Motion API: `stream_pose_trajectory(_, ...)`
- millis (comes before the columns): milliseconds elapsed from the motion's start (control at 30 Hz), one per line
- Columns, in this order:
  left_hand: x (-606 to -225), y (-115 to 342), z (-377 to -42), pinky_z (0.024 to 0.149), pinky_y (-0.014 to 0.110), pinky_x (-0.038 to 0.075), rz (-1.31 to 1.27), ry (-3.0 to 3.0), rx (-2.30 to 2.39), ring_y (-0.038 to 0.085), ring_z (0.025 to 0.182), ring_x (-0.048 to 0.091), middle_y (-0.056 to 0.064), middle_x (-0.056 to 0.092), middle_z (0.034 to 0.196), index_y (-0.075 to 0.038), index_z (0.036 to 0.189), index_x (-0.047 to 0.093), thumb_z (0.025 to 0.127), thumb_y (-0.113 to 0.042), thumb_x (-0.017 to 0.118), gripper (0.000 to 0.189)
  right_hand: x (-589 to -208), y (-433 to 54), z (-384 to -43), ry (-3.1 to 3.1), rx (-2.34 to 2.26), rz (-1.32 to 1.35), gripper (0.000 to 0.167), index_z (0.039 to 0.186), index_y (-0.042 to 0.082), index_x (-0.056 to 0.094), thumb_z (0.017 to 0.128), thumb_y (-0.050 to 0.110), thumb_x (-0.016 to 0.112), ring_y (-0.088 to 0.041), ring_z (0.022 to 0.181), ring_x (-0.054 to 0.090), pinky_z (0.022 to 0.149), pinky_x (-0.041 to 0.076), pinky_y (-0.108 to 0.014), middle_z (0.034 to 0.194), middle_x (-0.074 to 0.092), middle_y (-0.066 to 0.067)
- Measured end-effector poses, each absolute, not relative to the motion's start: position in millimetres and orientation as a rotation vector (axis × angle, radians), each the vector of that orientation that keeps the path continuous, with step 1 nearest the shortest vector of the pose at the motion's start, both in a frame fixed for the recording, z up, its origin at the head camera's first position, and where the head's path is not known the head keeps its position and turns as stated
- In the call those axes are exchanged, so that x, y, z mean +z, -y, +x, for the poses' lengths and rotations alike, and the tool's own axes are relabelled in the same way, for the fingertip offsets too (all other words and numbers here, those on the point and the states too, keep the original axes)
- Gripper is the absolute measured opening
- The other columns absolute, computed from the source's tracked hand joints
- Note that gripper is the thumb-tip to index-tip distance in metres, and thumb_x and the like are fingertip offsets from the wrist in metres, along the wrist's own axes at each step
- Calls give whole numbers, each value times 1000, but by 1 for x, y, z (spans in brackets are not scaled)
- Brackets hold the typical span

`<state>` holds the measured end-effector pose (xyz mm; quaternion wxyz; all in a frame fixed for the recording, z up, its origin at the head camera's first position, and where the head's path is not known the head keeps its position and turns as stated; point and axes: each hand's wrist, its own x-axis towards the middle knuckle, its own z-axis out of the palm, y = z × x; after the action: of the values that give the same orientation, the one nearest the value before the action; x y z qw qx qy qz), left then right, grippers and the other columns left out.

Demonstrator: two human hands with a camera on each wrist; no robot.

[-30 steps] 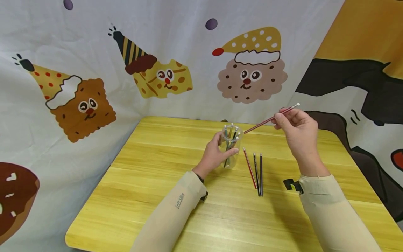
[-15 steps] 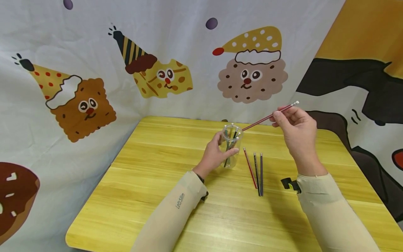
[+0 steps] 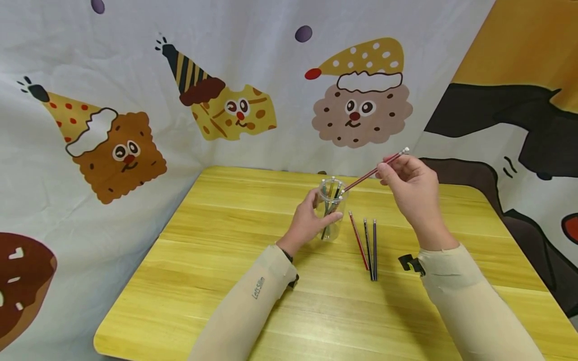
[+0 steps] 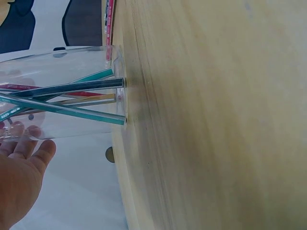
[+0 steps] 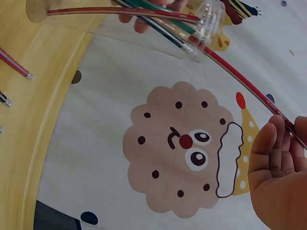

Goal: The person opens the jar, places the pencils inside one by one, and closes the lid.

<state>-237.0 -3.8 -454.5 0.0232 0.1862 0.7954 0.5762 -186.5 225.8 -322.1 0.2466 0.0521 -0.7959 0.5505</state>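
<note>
My left hand [image 3: 307, 223] grips a clear plastic cup [image 3: 334, 231] from its left side, thumb across the front. The cup stands upright on the table, and several pencils [image 4: 72, 88] lean inside it, green, dark, yellowish and red ones among them. Between thumb and fingers, my right hand [image 3: 414, 198] pinches a red pencil [image 3: 367, 176] near its white eraser end. That pencil slants down to the left, its lower end right at the cup's rim. In the right wrist view the red pencil [image 5: 244, 81] runs from the right hand [image 5: 283, 177] to the cup's mouth.
Right of the cup, a red pencil [image 3: 358, 241], a black pencil [image 3: 368, 245] and a purple-blue pencil [image 3: 375, 253] lie on the wooden table [image 3: 203, 260]. A cloth [image 3: 262, 40] printed with cartoon snacks hangs behind the table's far edge.
My right hand has moved left and slightly down with the red pencil, bringing its lower end from beside the cup to the rim. The left hand and cup have stayed put.
</note>
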Motion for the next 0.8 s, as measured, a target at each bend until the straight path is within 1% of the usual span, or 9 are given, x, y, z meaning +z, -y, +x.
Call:
stream_pose_trajectory(100, -454, 3, -237, 125, 50, 43, 570, -2471, 1775, 26, 153, 49, 7, 53, 162, -19, 164, 38, 93, -47, 84, 90, -325, -223, -190, 2215, 1429, 180, 26, 115, 3, 73, 103, 27, 74, -7, 80, 71, 74, 58, -13, 91, 74, 16)
stream_pose_trajectory(200, -454, 3, -237, 125, 49, 44, 558, -2477, 1771, 26, 152, 50, 6, 55, 160, -19, 163, 39, 92, -48, 84, 89, -329, -220, -193, 2245, 1383, 210, 25, 116, 3, 73, 104, 25, 74, -6, 79, 69, 70, 55, -13, 89, 72, 14)
stream_pose_trajectory(333, -454, 3, -237, 125, 48, 44, 553, -2471, 1781, 25, 151, 51, 5, 56, 160, -22, 163, 39, 92, -47, 84, 88, -334, -217, -197, 2283, 1339, 242, 23, 115, 5, 75, 104, 26, 73, -7, 77, 64, 64, 50, -14, 89, 72, 5)
stream_pose_trajectory(433, -454, 3, -237, 125, 49, 44, 558, -2472, 1783, 24, 150, 52, 5, 56, 159, -21, 163, 39, 92, -47, 85, 88, -338, -216, -199, 2301, 1318, 272, 21, 112, 6, 75, 105, 26, 72, -8, 75, 62, 62, 48, -15, 91, 73, -3)
stream_pose_trajectory(500, -453, 3, -237, 125, 49, 44, 565, -2474, 1781, 24, 150, 52, 5, 57, 159, -20, 163, 39, 92, -46, 85, 89, -340, -215, -200, 2304, 1318, 290, 21, 110, 5, 75, 105, 25, 72, -8, 75, 61, 61, 48, -16, 91, 73, -7)
stream_pose_trajectory(600, -454, 3, -238, 125, 49, 44, 575, -2474, 1784, 24, 150, 52, 5, 57, 159, -18, 163, 39, 92, -46, 85, 89, -344, -213, -203, 2312, 1313, 304, 22, 107, 4, 75, 105, 25, 71, -8, 72, 59, 60, 47, -17, 89, 72, -7)
stream_pose_trajectory(800, -456, 3, -239, 124, 49, 45, 598, -2483, 1779, 24, 150, 52, 3, 57, 158, -18, 163, 39, 93, -46, 84, 88, -351, -211, -206, 2360, 1262, 303, 26, 103, 5, 74, 106, 30, 70, -10, 70, 58, 59, 46, -19, 88, 71, -7)
